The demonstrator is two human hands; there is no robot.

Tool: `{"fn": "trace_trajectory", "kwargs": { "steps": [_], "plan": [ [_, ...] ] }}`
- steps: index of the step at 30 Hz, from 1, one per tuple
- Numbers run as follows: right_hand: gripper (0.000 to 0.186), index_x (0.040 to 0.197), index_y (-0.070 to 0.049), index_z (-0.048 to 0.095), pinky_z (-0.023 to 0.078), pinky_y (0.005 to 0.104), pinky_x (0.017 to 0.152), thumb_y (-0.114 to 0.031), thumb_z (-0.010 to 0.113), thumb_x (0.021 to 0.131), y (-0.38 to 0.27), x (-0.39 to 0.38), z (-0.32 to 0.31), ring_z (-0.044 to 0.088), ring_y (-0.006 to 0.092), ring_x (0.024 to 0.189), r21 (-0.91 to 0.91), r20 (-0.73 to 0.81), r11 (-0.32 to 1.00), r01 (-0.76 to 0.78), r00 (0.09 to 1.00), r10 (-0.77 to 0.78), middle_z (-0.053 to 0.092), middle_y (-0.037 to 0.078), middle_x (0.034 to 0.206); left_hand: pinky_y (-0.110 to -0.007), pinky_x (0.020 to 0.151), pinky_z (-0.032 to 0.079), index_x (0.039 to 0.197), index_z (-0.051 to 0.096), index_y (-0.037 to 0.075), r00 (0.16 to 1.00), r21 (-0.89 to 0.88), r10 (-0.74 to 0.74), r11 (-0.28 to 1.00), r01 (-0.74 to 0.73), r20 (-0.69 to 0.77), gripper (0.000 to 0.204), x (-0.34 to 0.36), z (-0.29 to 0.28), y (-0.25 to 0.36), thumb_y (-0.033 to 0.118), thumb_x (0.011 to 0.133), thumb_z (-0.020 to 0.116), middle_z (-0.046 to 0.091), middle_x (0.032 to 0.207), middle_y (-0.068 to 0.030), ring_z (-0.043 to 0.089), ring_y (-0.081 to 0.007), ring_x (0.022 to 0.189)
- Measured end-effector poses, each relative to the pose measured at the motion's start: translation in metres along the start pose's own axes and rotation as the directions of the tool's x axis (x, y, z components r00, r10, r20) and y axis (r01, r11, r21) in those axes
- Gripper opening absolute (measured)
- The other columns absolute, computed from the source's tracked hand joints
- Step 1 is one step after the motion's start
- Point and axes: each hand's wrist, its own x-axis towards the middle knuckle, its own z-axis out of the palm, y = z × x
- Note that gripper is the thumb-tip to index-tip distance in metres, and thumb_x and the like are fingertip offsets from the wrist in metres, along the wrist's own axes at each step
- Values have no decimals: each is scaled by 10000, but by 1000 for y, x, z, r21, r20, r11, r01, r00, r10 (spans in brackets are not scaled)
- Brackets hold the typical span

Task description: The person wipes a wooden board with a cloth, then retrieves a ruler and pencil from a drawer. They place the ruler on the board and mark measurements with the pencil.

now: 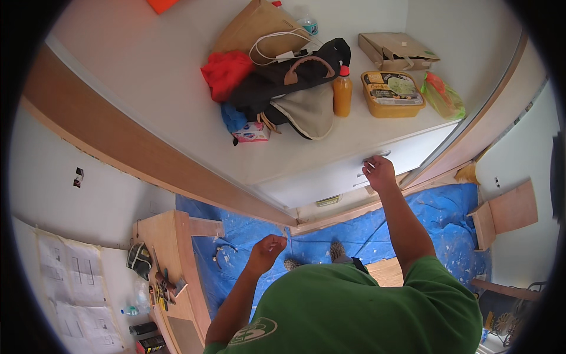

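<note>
My right hand (380,173) reaches to the white drawer front (330,175) below the shelf. Its fingers are curled at a metal drawer handle (385,154), whose right end shows past them. My left hand (268,252) hangs lower, over the blue floor sheet, with fingers pinched together. Something small and thin may be between its fingertips, too small to name. A second handle (359,174) shows on the front, just left of my right hand.
On the white shelf (200,144) lie a black bag (265,88), an orange juice bottle (342,94), a yellow tub (392,106) and a cardboard box (398,52). Blue plastic sheeting (439,221) covers the floor. Tools (162,292) lie on a wooden bench at left.
</note>
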Motion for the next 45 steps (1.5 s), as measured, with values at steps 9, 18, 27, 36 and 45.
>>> {"fn": "trace_trajectory", "kwargs": {
  "steps": [9, 18, 27, 36, 45],
  "plan": [
    [97, 954, -67, 592, 521, 375, 681, -9, 556, 886, 2, -27, -25, 572, 213, 754, -59, -15, 998, 10, 1000, -11, 627, 82, 898, -345, 1011, 519, 1205, 696, 38, 991, 44, 130, 991, -128, -42, 236, 0, 26, 49, 194, 1029, 680, 741, 1142, -71, 687, -167, 1077],
    [116, 1007, -83, 605, 537, 378, 656, -84, 549, 906, 4, -85, -64, 602, 215, 740, -178, -73, 984, -6, 997, -7, 653, 74, 873, -353, 823, 553, 960, 695, 11, 901, 238, 390, 908, -344, -189, 130, 28, 25, 101, 92, 1012, 608, 730, 949, -137, 708, -254, 877],
    [231, 1083, -57, 596, 520, 368, 688, -25, 503, 874, -3, -174, -91, 619, 223, 763, -234, -193, 969, -86, 980, 40, 654, 83, 884, -318, 879, 516, 1041, 659, 0, 892, 204, 438, 888, -411, -109, 102, 74, 33, 106, 64, 1013, 584, 705, 1007, -113, 669, -195, 952],
    [272, 1015, -38, 624, 511, 358, 675, 56, 453, 825, 0, -208, -123, 581, 216, 757, -232, -242, 966, -116, 969, 59, 630, 72, 883, -335, 753, 537, 939, 645, -13, 934, 330, 338, 900, -284, -118, 198, 104, 25, 85, 158, 1037, 622, 698, 845, -158, 693, -266, 806],
    [116, 970, -68, 615, 514, 339, 660, -60, 500, 967, 5, -209, -124, 585, 189, 725, -237, -259, 966, -100, 965, 36, 625, 51, 831, -478, 681, 533, 955, 687, 36, 991, 831, 126, 548, -98, 34, 185, 116, 40, 75, 186, 1001, 590, 735, 907, -162, 692, -347, 786]
  ]
}}
